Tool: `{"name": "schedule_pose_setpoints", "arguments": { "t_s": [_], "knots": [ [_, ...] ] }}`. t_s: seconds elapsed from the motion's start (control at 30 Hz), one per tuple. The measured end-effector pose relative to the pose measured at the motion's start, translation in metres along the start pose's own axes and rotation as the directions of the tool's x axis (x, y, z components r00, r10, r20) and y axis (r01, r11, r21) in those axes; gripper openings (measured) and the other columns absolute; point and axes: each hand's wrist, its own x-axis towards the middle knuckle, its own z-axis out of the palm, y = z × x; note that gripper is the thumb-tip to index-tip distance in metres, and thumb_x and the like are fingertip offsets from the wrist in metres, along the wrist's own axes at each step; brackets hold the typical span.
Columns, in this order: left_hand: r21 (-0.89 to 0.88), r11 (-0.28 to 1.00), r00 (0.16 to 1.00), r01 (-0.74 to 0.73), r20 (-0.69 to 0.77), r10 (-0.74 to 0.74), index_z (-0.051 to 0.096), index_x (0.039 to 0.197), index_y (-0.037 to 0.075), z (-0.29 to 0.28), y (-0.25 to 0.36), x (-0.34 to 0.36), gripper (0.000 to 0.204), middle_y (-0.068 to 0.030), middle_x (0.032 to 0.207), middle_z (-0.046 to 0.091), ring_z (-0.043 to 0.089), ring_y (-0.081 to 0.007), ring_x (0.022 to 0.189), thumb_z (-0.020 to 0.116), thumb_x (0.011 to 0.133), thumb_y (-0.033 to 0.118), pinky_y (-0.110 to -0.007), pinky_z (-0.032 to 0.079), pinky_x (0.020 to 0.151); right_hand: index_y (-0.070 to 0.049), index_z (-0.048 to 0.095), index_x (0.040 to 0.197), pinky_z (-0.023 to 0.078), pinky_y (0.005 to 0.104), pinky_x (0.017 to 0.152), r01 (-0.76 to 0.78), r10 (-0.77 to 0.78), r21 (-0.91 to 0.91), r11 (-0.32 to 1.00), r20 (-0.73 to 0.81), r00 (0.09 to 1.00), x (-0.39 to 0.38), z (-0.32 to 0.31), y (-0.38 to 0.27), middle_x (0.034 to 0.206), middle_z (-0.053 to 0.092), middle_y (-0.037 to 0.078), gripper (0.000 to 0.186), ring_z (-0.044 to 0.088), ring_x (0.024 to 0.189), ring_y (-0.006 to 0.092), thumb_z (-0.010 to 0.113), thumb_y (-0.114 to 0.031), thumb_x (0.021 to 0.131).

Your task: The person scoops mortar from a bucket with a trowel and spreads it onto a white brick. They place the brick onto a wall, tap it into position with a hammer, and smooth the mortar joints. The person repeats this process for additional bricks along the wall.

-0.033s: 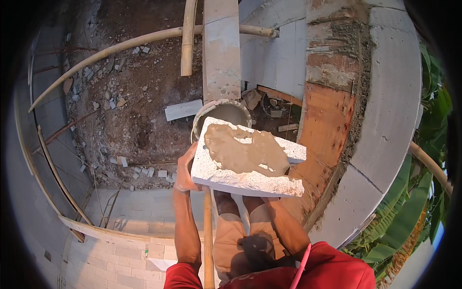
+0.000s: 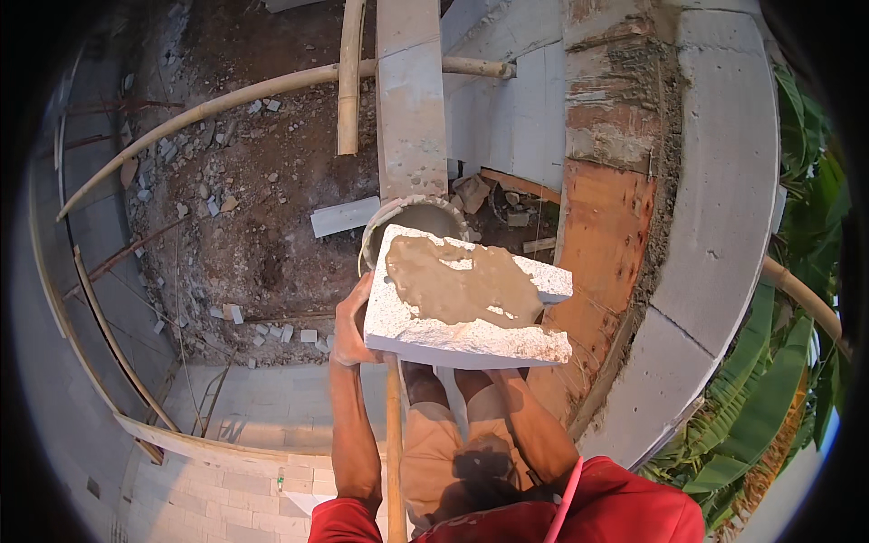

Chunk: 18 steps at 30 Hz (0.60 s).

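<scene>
Brown, rubble-strewn ground is spreading ahead and to the left of the left fingers, with a curved bamboo pole crossing above it and pale paving lying behind them. Those fingers are gripping the left end of a white block, partly opened about its edge, though their tips are being hidden by it. The block is extending rightward from them in front of the person's body, its right end showing a notch. Grey-brown paste is covering much of its upper face, leaving white margins. The right forearm is showing only up to the block's near edge; the right fingers are being hidden, so I cannot tell how far open they are or what they are holding. Just beyond the left fingers, a round bucket is standing partly behind the block, while a narrow grey beam is running farther ahead. Well to their right, an orange-brown board is lying alongside a curved concrete wall.
</scene>
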Motion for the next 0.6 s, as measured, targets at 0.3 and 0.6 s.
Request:
{"name": "schedule_pose_setpoints", "arguments": {
  "t_s": [0.3,0.6],
  "knots": [
    [0.192,0.894,0.911,-0.404,0.176,0.374,0.038,0.148,-0.004,0.122,0.202,-0.048,0.126,-0.0151,0.134,0.044,0.047,-0.0293,0.128,0.099,0.046,0.039,-0.042,0.036,0.111,-0.001,0.054,0.134,0.046,0.0410,0.104,-0.235,0.196,0.953,0.193,0.197,0.961,-0.048,-0.091,-0.101,0.124,0.061,0.016,0.051,0.060,0.117,0.0314,0.066,-0.018,0.088],
    [0.307,0.543,0.609,-0.782,0.190,0.770,0.031,0.146,-0.002,0.250,0.357,-0.141,0.127,-0.0180,0.137,0.043,0.044,-0.0308,0.130,0.100,0.047,0.037,-0.046,0.037,0.109,0.000,0.055,0.129,0.045,0.0395,0.104,0.035,-0.163,0.926,-0.377,-0.104,0.981,-0.062,-0.289,-0.244,0.118,0.061,0.014,0.046,0.059,0.116,0.0286,0.065,-0.015,0.087]
  ]
}}
